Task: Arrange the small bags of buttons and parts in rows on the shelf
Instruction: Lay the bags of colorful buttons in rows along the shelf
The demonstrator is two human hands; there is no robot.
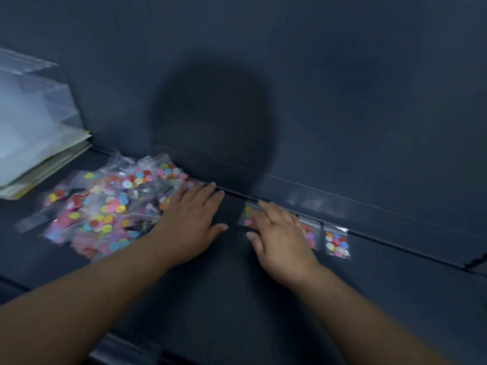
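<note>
Right hand (279,233), fingers straight, presses a bag (247,214) flat at the back edge of the shelf (237,299), evidently aligning it with two bags (337,242) just beside. Left hand (189,219) rests flat against the unsorted pile (110,206), probably to hold it back.

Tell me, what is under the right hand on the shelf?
A small clear bag of coloured buttons lies under the right hand; only its left end shows. The rest is covered, and the hand also hides part of the next bag.
</note>
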